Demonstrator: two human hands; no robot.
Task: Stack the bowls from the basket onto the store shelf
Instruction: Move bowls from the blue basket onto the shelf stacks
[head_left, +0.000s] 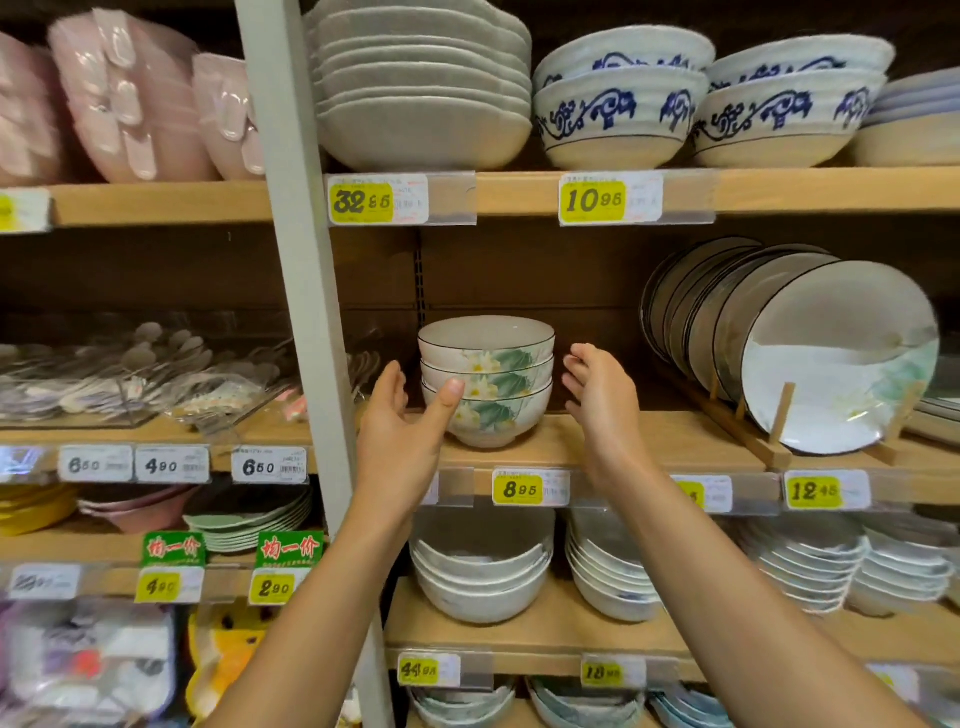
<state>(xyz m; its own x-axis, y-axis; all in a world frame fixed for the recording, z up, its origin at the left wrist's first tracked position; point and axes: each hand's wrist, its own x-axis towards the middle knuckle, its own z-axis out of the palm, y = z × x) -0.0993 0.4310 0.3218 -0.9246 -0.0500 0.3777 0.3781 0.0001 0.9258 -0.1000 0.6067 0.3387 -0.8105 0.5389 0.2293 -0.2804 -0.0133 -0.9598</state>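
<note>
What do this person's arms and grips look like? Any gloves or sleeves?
The left grip and right grip are bare hands: no gloves, no visible rings. The left forearm and right forearm are bare too; no sleeve, watch or band in view.

Bare forearms reach up and forward, converging. Palms face each other, hands apart: left hand (402, 431) spread, thumb raised, fingers loosely bent; right hand (597, 400) relaxed, fingers gently curled, gripping nothing.
</note>
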